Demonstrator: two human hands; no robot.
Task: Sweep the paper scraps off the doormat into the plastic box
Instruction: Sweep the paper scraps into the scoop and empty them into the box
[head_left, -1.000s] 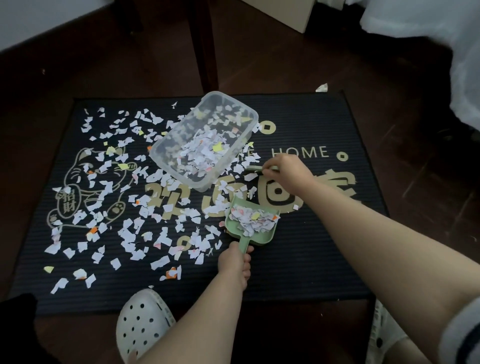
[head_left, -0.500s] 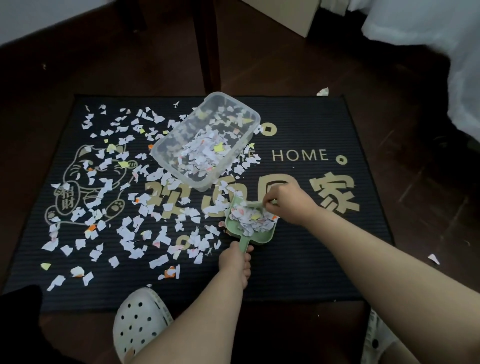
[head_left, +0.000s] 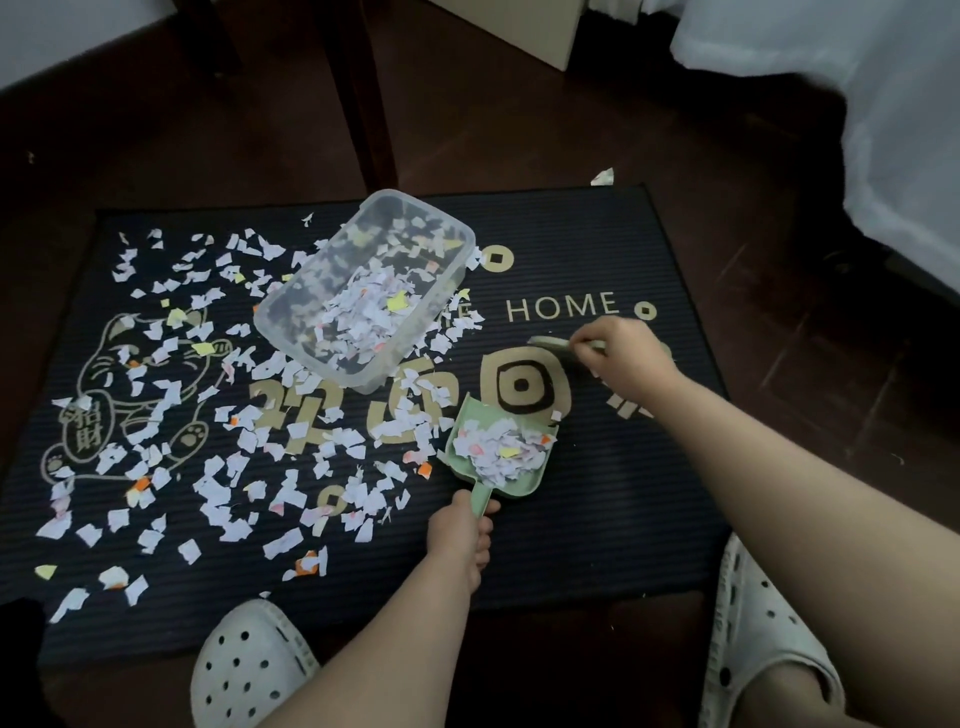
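Left hand (head_left: 460, 530) is clamped on the handle of a green dustpan (head_left: 496, 452), already loaded with paper scraps (head_left: 498, 451). Right hand (head_left: 626, 358) is closed around a small brush (head_left: 550, 344), pale green, just under the gold "HOME" lettering (head_left: 563, 306) on the black doormat (head_left: 597, 499). The clear plastic box (head_left: 363, 291) sits on the mat beside the pan, part filled. More scraps litter the mat's left side, over the lucky-cat print (head_left: 130, 384) with its Chinese characters.
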